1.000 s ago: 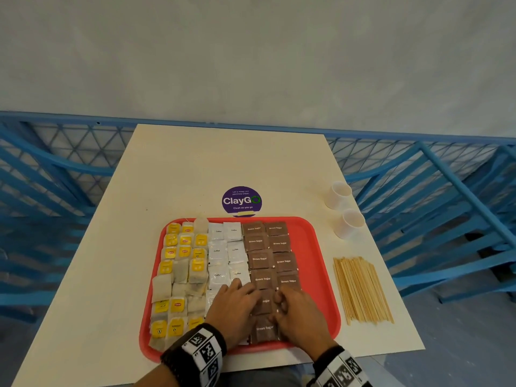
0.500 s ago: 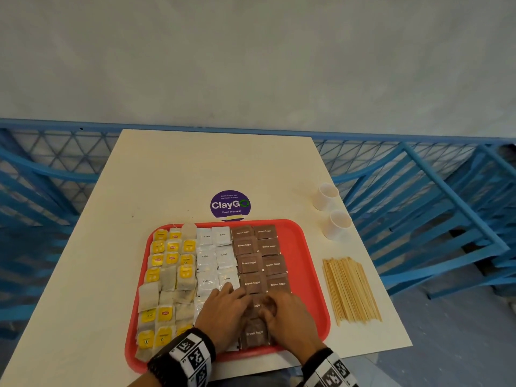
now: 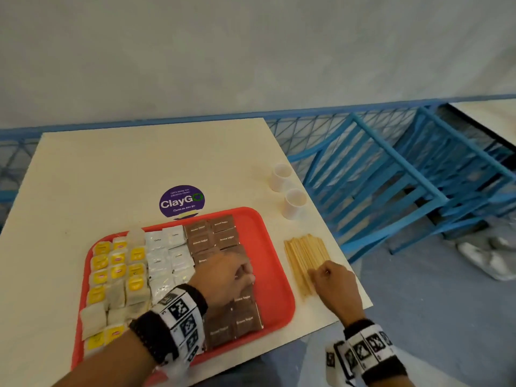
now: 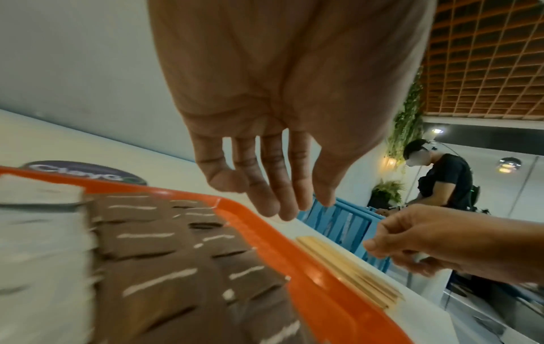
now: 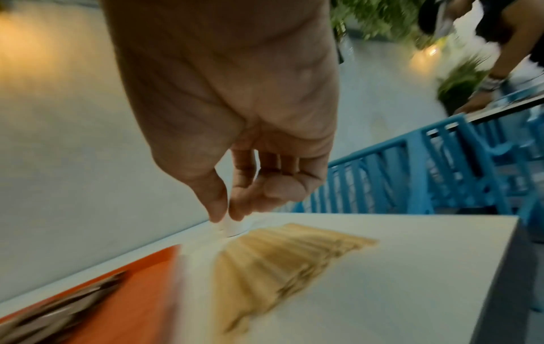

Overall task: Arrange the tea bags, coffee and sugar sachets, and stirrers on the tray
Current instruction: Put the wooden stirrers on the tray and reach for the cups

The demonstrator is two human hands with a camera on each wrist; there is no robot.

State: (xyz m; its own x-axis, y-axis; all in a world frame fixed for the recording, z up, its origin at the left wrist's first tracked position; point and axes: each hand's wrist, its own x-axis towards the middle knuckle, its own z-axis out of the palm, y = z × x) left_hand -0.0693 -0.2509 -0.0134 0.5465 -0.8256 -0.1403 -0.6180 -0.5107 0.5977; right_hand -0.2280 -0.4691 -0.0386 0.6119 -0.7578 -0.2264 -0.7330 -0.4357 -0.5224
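My left hand holds nothing, fingers straight and slack above the brown sachets at centre frame; whether it touches them I can't tell. My right hand, lower right of the head view, has thumb and fingers drawn close over the near end of the stirrers; I can't tell whether it holds one, and the right wrist view is blurred.

The red tray sits lower left on the cream table. Left columns: yellow-tagged tea bags, brand unreadable. Middle: white sachets marked "Coffee". Right: brown ones marked "Brown Sugar".

The stirrers lie in a pile on the table just right of the tray. Two white cups stand above them. A purple sticker reads "ClayGO – Clean as you go".
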